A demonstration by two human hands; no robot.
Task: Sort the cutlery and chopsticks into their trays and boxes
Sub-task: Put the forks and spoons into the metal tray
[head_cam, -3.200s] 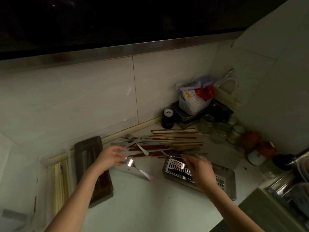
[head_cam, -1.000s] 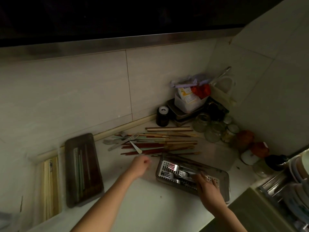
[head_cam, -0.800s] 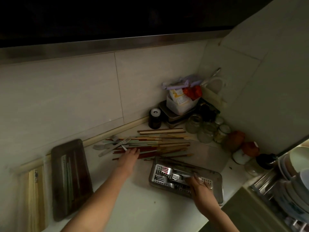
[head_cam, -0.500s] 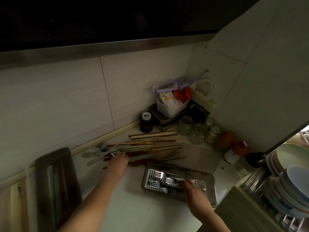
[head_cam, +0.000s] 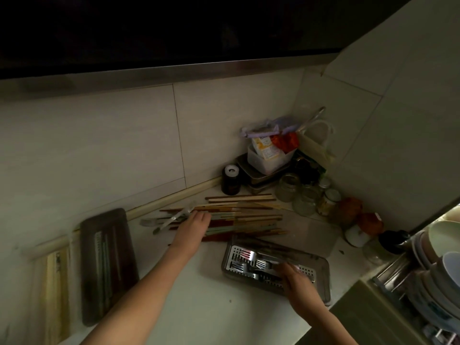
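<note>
Dim light falls on my white tabletop (head_cam: 199, 305); pale tiled walls (head_cam: 99, 145) meet in a corner at right, a dark cabinet (head_cam: 174, 26) across the top.

In a dim kitchen corner, my left hand (head_cam: 193, 226) lies on a spread of chopsticks (head_cam: 245, 215): some look like plain pale wood, others glossy, lacquered red or brown. My right hand (head_cam: 297, 278) reaches into a perforated metal tray (head_cam: 321, 275), brushed and shiny, where polished steel forks (head_cam: 249, 255) catch the light. The counter (head_cam: 199, 295) is smooth, pale and matt. A dark box (head_cam: 109, 262) at left has a dull, plastic-like finish. The wall tiles (head_cam: 99, 150) are smooth with a soft sheen. Clear glass jars (head_cam: 305, 199) stand in the corner.
</note>
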